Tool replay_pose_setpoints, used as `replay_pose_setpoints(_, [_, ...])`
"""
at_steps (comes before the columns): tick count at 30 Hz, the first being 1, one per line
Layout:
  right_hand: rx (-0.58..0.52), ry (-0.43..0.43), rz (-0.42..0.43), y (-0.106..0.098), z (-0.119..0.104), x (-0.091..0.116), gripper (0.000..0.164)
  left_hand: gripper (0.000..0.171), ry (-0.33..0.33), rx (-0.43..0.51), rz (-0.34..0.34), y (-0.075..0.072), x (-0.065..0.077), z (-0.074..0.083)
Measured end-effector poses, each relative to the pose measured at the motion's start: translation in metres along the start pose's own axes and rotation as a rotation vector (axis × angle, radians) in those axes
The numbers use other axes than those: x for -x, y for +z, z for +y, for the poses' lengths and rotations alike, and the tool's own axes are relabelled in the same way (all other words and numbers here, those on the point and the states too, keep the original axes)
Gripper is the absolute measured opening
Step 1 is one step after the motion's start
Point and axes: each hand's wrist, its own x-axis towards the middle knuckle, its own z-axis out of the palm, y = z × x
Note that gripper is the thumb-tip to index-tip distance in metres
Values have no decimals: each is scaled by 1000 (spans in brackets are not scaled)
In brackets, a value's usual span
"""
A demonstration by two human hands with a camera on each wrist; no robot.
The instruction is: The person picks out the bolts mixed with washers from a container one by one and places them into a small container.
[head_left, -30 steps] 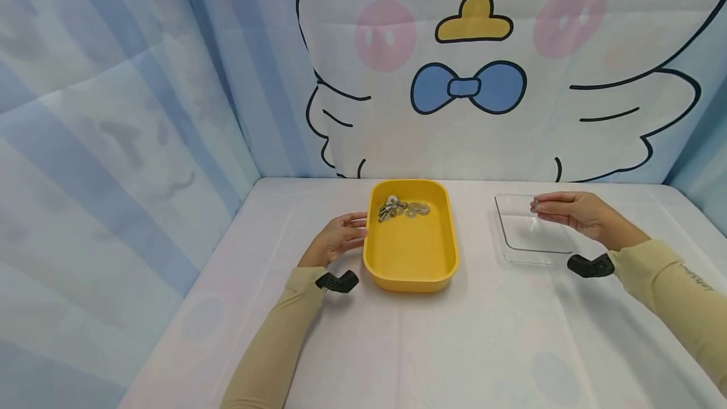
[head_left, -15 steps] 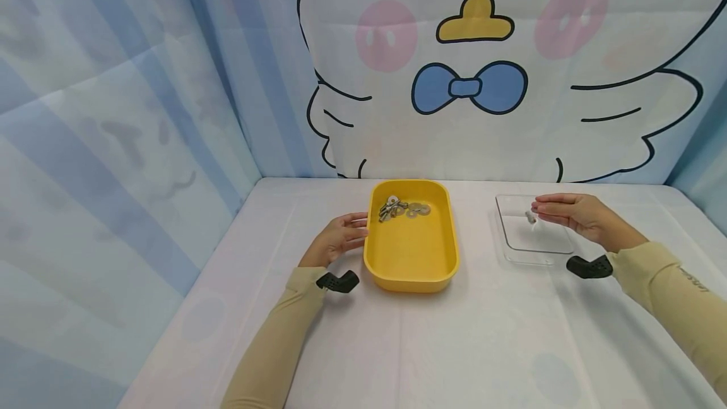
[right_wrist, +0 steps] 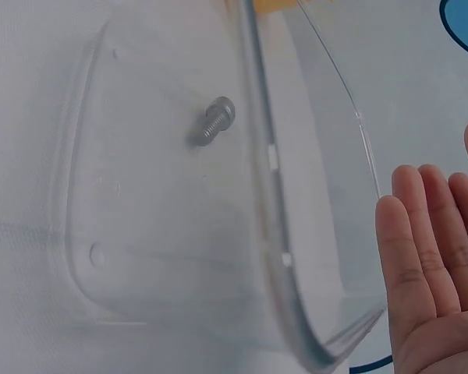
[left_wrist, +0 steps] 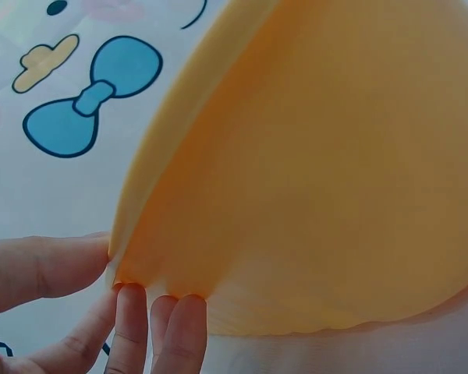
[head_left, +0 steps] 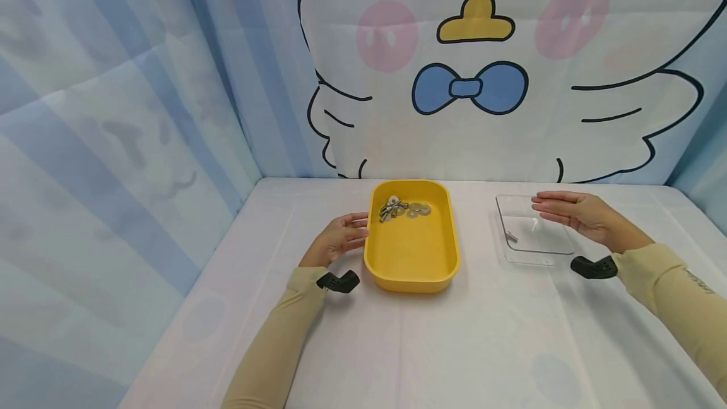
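Note:
My right hand (head_left: pixel 585 213) hovers over the right side of a clear plastic box (head_left: pixel 534 250), palm bare and fingers straight in the right wrist view. Inside the box lies a small metal screw (right_wrist: pixel 216 121) with a round head and threaded shank, near its left front in the head view. My left hand (head_left: pixel 336 240) touches the left side of a yellow tray (head_left: pixel 411 264); its fingertips (left_wrist: pixel 183 312) rest against the outer wall, with the thumb at the rim. At the tray's back lie a heap of metal screws (head_left: pixel 390 209) and several flat washers (head_left: pixel 419 209).
Both containers stand on a white cloth-covered table (head_left: pixel 454 346), apart from each other. A printed curtain (head_left: pixel 386 131) hangs right behind the table's back edge. Black wrist mounts (head_left: pixel 338 281) sit below both sleeves.
The right hand has let go of the screw, which dropped into the clear box and came to lie near its left front. The left hand and the yellow tray have not moved.

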Motion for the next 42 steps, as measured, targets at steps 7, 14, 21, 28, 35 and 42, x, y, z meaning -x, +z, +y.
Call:
replay_pose_setpoints(7, [43,-17,-18,1,-1,0,28,52,-5,7,-1,1,1,1])
replay_pose_setpoints(14, [178,-104,-71,6,-3,0,27,52,-7,9,2,1,0,0])
replay_pose_setpoints(21, [225,-195,-162,15,-11,0,28,52,-7,5,5,1,0,0])
replay_pose_setpoints(28, [374,-207,-124,32,-23,-6,30,50,-10,2,11,2,0,1])
replay_pose_setpoints(35, [435,-182,-100,61,-33,-15,28,50,-12,0,4,2,-1,1])
replay_pose_setpoints(42, [508,-165,-47,96,-42,-27,45,52,-4,-8,3,2,0,1])
